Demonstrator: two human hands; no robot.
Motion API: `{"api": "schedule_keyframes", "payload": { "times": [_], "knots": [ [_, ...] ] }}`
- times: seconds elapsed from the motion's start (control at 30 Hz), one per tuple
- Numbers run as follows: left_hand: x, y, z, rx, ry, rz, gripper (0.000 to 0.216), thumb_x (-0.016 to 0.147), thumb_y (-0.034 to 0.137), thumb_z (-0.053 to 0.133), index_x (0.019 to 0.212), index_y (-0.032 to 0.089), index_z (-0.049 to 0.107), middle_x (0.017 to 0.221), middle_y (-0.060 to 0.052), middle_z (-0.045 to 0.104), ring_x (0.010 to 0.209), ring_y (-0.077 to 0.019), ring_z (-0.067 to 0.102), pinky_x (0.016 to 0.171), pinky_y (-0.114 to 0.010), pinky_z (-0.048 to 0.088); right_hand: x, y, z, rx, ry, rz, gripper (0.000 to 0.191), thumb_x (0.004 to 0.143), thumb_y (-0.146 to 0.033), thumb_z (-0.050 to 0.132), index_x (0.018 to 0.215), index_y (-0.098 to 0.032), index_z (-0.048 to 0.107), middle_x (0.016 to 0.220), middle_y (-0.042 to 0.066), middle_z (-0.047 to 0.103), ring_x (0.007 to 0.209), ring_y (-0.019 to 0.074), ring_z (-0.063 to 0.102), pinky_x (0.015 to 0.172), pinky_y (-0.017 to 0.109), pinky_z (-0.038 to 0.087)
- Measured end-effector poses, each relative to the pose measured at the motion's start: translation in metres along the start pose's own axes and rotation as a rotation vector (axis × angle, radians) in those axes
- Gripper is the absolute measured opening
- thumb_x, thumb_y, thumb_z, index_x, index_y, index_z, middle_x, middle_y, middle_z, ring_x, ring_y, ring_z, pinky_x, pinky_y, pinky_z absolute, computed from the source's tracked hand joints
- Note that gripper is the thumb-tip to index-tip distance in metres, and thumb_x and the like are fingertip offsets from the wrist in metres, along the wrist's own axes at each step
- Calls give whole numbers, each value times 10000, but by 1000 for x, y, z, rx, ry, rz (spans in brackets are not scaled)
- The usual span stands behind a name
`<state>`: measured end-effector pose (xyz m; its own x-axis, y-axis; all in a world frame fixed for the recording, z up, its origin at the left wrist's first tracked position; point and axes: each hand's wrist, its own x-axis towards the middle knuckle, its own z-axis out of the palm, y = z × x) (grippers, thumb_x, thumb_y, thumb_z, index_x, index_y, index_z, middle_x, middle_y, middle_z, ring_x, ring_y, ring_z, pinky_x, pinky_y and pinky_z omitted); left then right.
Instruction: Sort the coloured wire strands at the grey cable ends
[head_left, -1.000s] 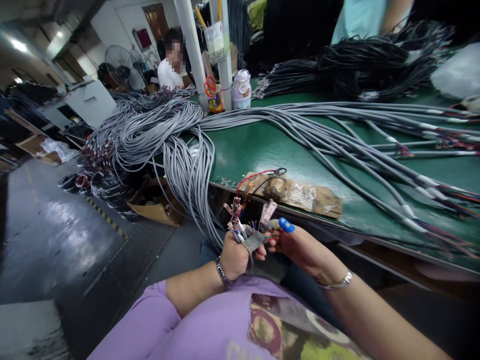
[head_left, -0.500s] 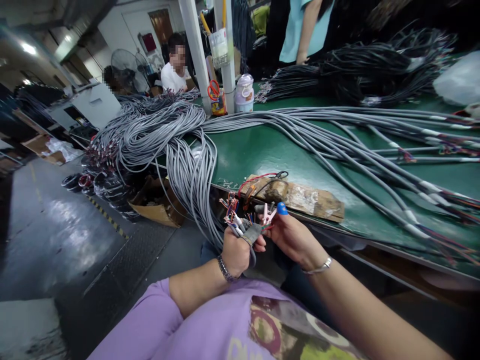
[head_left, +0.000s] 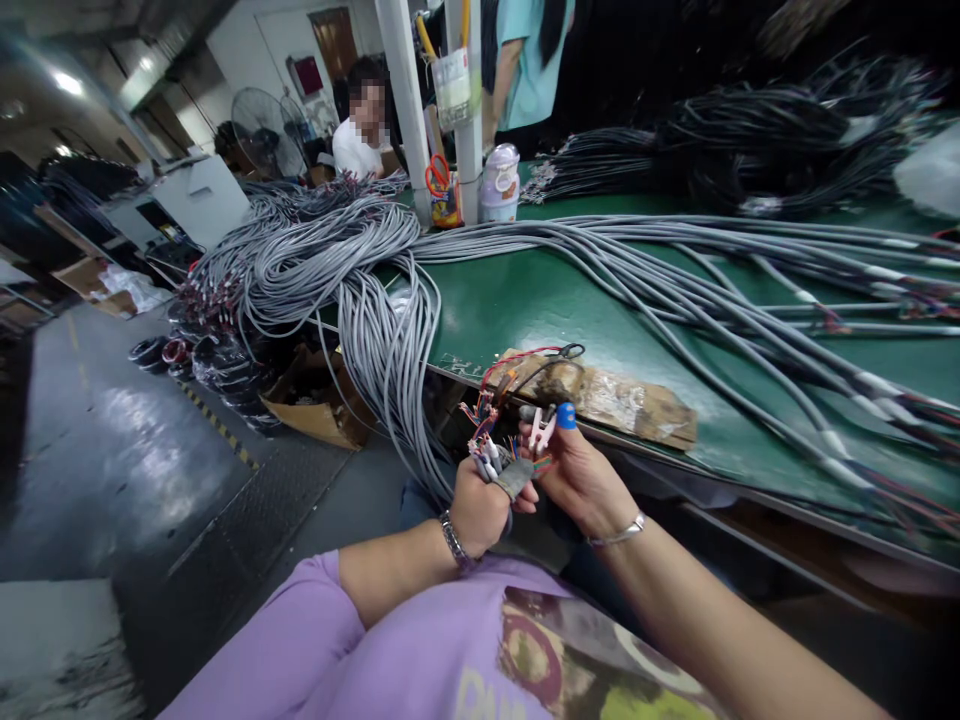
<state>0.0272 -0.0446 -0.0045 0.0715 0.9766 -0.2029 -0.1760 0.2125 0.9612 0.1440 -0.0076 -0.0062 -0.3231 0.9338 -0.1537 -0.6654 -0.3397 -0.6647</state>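
My left hand (head_left: 484, 508) is closed around a bundle of grey cables (head_left: 514, 478). Their stripped ends stick out above the fist, with thin coloured wires (head_left: 486, 415) and white sleeves fanned upward. Close beside it, my right hand (head_left: 585, 480) is pinched, with a blue cap (head_left: 565, 416) on the thumb. Between its fingers is a small pale pink V-shaped piece (head_left: 541, 430), too small to name surely. Several coloured wires from the bundle reach toward those fingers. Part of both hands' grip is hidden.
On the green table (head_left: 495, 310) lie long grey cables (head_left: 637, 240) and a taped wooden board (head_left: 622, 400) with red and black leads. Black cables (head_left: 750, 130) lie behind. A post (head_left: 409, 110) and a lilac bottle (head_left: 500, 185) stand at the back. Two people are beyond.
The view has shifted slightly. Both hands stay close together at the bundle; my right hand has moved a little nearer to the wire ends.
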Motion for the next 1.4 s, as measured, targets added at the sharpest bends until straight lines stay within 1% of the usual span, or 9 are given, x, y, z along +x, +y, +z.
{"api": "schedule_keyframes", "payload": {
  "times": [0.13, 0.23, 0.33, 0.43, 0.67, 0.93, 1.13, 1.3, 1.4],
  "knots": [
    [-2, -1, -3, -29, -8, 8, 497, 665, 604, 712, 569, 130, 599, 505, -33, 608, 409, -88, 524, 432, -203, 431, -7, -2, -2, 13, 4, -2, 504, 712, -711, 621, 751, -209, 639, 674, 22, 657, 481, 154, 567, 457, 303, 480],
    [-5, 0, -6, -49, -26, 3, 481, 652, 598, 726, 607, 137, 596, 523, -26, 614, 419, -90, 524, 440, -209, 442, -18, -7, -6, -87, -116, 120, 537, 725, -725, 593, 769, -192, 644, 687, 37, 665, 527, 172, 597, 533, 326, 490],
    [-10, 4, -8, -14, -75, -7, 458, 652, 569, 739, 601, 139, 591, 529, -25, 608, 431, -97, 536, 461, -226, 464, -28, -16, -10, -251, -182, 160, 413, 755, -585, 680, 716, -177, 631, 643, 35, 663, 573, 172, 612, 584, 307, 474],
    [-13, 8, -9, 51, -153, -24, 451, 652, 556, 740, 579, 136, 592, 525, -28, 600, 441, -107, 550, 474, -237, 475, -33, -22, -11, -400, -170, 120, 286, 731, -424, 770, 717, -173, 633, 635, 20, 680, 572, 154, 617, 595, 280, 459],
    [-8, 9, -13, 152, -414, -224, 486, 586, 571, 761, 567, 104, 625, 524, -67, 612, 443, -133, 572, 477, -259, 481, -38, -21, -5, -700, -196, 76, 329, 769, -497, 703, 750, -173, 649, 575, 17, 668, 498, 146, 585, 524, 269, 433],
    [-3, -2, -13, -33, -151, -160, 498, 578, 581, 766, 623, 104, 628, 527, -55, 632, 414, -127, 574, 430, -226, 459, -45, -5, -29, -443, 191, -7, 474, 632, -597, 769, 849, -186, 676, 768, 29, 661, 625, 130, 560, 628, 294, 494],
    [0, -9, -13, -40, -200, -128, 494, 619, 578, 748, 641, 96, 642, 559, -72, 656, 446, -140, 599, 458, -236, 480, -56, 6, -2, -517, 166, -152, 371, 702, -538, 741, 714, -206, 577, 569, -10, 585, 542, 145, 537, 560, 295, 462],
    [-4, -5, -18, 30, -359, -173, 486, 579, 555, 788, 652, 92, 659, 539, -71, 648, 465, -156, 606, 509, -274, 510, -49, 0, 8, -634, 44, -61, 407, 695, -564, 726, 678, -214, 520, 472, -33, 543, 409, 127, 492, 441, 270, 405],
    [-6, -7, -20, 26, -317, -160, 496, 583, 569, 781, 630, 93, 651, 543, -76, 648, 466, -155, 604, 511, -275, 508, -43, -1, 7, -672, -1, -51, 403, 720, -563, 706, 696, -206, 519, 464, -35, 543, 389, 118, 484, 429, 260, 387]
  ]
}}
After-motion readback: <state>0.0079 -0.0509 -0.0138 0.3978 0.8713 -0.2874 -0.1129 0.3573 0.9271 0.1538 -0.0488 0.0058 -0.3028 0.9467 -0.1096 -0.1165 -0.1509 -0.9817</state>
